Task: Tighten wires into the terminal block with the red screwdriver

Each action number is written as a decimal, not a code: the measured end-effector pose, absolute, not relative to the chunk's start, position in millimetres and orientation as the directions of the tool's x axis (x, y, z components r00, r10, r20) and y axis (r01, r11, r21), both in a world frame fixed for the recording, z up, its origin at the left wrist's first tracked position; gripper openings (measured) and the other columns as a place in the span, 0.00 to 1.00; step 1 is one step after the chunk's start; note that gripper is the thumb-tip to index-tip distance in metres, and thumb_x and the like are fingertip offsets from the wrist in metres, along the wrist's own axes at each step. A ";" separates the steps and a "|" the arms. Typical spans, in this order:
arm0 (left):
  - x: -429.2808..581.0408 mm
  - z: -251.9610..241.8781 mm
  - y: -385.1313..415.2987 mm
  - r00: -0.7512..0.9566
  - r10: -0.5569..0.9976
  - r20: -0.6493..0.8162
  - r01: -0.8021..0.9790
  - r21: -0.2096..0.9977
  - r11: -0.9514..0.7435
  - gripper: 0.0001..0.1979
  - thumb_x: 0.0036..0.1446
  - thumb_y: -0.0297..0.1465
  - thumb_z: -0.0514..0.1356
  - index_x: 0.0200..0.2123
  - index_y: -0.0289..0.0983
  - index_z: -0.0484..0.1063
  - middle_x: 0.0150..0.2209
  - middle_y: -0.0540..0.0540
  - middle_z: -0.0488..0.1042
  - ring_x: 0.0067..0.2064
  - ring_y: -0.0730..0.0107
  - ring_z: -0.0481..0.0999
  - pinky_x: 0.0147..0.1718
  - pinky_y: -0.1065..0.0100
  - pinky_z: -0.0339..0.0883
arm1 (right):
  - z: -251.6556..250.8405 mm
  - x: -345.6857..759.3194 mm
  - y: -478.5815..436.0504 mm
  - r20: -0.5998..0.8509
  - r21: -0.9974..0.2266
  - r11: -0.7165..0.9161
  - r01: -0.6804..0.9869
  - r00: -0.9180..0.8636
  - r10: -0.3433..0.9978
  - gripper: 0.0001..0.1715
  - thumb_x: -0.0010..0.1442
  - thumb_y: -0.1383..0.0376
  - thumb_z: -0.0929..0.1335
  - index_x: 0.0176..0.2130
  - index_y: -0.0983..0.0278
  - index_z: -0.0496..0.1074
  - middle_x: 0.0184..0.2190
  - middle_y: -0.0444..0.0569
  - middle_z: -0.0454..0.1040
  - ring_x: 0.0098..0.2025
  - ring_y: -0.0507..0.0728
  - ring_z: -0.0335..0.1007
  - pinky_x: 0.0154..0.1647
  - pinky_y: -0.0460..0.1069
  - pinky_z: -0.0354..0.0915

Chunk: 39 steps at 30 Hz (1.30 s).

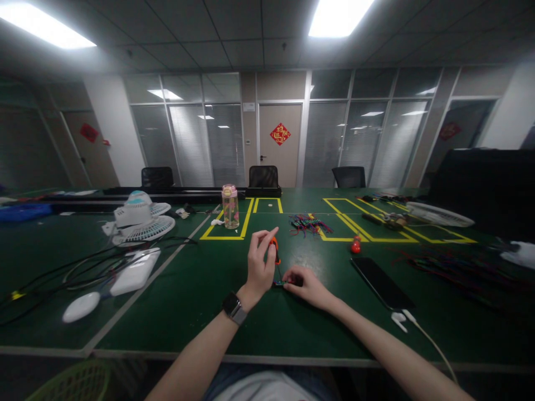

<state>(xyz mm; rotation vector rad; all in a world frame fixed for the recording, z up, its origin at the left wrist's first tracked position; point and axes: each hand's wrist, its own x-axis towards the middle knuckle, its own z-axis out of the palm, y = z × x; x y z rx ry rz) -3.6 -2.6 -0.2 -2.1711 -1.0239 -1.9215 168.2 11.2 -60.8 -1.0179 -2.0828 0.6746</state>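
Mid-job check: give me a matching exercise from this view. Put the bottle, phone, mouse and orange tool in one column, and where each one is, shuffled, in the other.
Things:
1. water bottle
2. black phone
3. white mouse
4. orange-handled tool

Places:
A. held in the left hand
B. standing inside a yellow tape box
C. far left on the table, beside the cables
D. lying flat, to the right of the right hand

Pairs: 1-B, 2-D, 3-C, 4-A.
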 end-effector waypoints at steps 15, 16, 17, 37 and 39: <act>-4.3 -1.4 -2.0 0.017 0.448 0.894 0.497 0.381 -0.780 0.19 0.67 0.27 0.46 0.58 0.39 0.65 0.46 0.42 0.68 0.47 0.67 0.71 0.46 0.66 0.67 | -62.2 168.8 12.0 0.374 -0.691 0.562 0.455 -0.440 0.816 0.05 0.52 0.71 0.70 0.33 0.65 0.74 0.28 0.44 0.70 0.31 0.53 0.66 0.33 0.47 0.61; -4.0 -1.1 -1.9 0.014 0.449 0.894 0.491 0.385 -0.782 0.19 0.67 0.27 0.46 0.58 0.39 0.65 0.45 0.42 0.69 0.47 0.67 0.71 0.46 0.65 0.67 | -62.6 168.8 12.2 0.373 -0.692 0.560 0.456 -0.439 0.818 0.05 0.52 0.71 0.70 0.33 0.65 0.74 0.28 0.44 0.70 0.31 0.53 0.66 0.32 0.47 0.61; -3.5 -0.9 -1.5 0.009 0.447 0.894 0.490 0.386 -0.782 0.18 0.67 0.27 0.47 0.58 0.39 0.65 0.45 0.43 0.69 0.46 0.67 0.71 0.46 0.65 0.67 | -62.9 168.8 12.3 0.371 -0.693 0.558 0.457 -0.437 0.819 0.06 0.52 0.71 0.70 0.34 0.65 0.74 0.28 0.44 0.70 0.31 0.53 0.65 0.32 0.47 0.61; -2.7 -0.8 -0.4 -0.018 0.402 0.916 0.532 0.349 -0.772 0.15 0.65 0.30 0.55 0.53 0.41 0.71 0.41 0.46 0.64 0.42 0.70 0.69 0.44 0.68 0.67 | -62.8 167.6 12.6 0.372 -0.693 0.559 0.455 -0.438 0.818 0.05 0.52 0.72 0.70 0.33 0.66 0.74 0.27 0.44 0.69 0.30 0.53 0.64 0.31 0.46 0.59; -3.4 -1.6 -0.3 -0.001 0.416 0.909 0.529 0.354 -0.772 0.17 0.66 0.29 0.52 0.55 0.42 0.69 0.44 0.45 0.64 0.45 0.69 0.69 0.46 0.67 0.67 | -62.7 167.8 12.6 0.373 -0.693 0.561 0.453 -0.440 0.817 0.05 0.52 0.72 0.69 0.33 0.66 0.73 0.27 0.44 0.69 0.30 0.53 0.64 0.31 0.46 0.59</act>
